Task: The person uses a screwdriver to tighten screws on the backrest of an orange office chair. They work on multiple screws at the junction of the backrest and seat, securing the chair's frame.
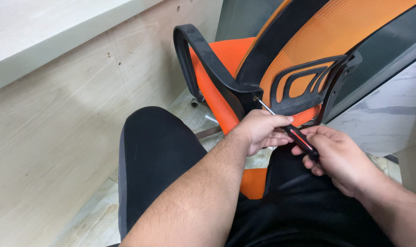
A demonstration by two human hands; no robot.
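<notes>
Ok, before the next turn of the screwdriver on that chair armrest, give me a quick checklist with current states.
1. Screwdriver tip at the hole in the armrest bracket: ok, the shaft reaches it.
2. Tip seated in a screw head: cannot tell, too small to see.
3. Left hand steadying the shaft near the handle: ok.
4. Right hand gripping the handle: ok, fingers wrapped around it.
5. Chair braced: ok, it lies tipped against the person's legs.
6. Shaft in line with the hole: cannot tell from this angle.

L hand grip closed, R hand curled, forearms converging
</notes>
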